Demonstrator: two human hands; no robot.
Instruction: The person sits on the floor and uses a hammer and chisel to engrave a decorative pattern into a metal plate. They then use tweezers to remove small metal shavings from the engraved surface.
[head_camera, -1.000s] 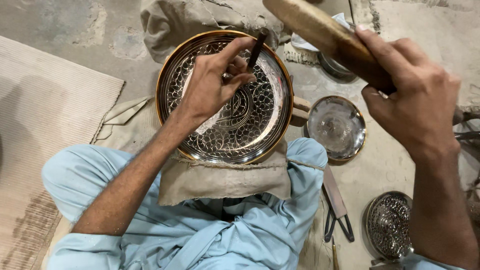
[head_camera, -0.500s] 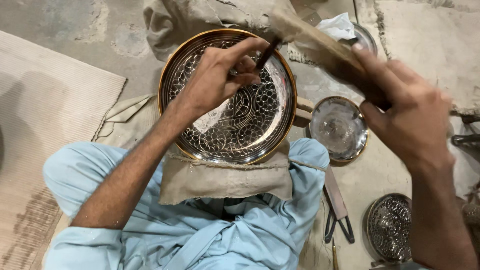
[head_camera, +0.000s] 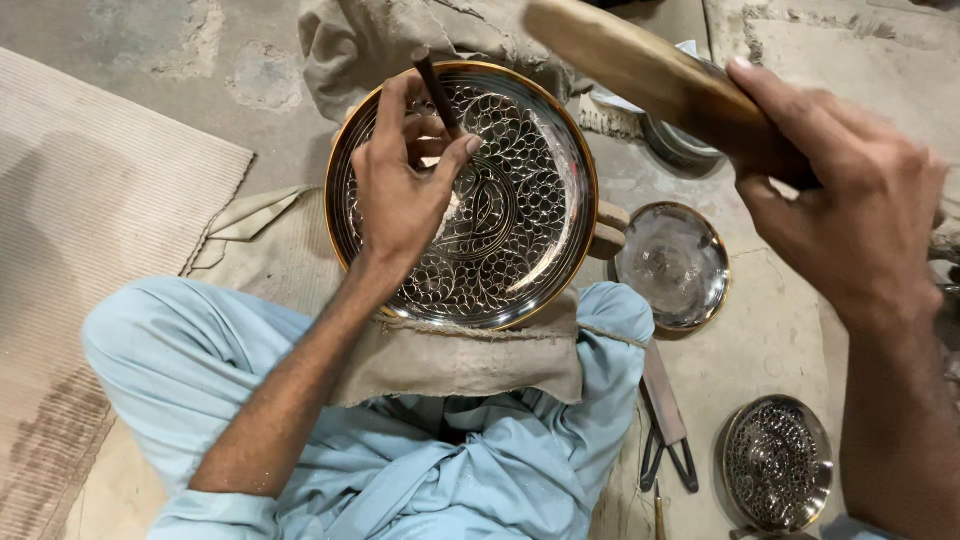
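Floor-set tray (head_camera: 520, 200); chisel (head_camera: 435, 90) seemingly upright.

L hand (head_camera: 400, 190) low, fingers pinched round a thin rod, wrist bent, forearm angled down-left. R hand (head_camera: 850, 220) raised, fist closed on a thick handle, prob. mid-swing; slightly blurred.

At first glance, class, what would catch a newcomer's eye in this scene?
The large engraved metal plate at centre, resting on cloth over the person's lap, draws the eye first. The left hand rests on it, holding a thin dark punch. At upper right, the right hand raises a wooden mallet; smaller metal dishes lie on the floor to the right.
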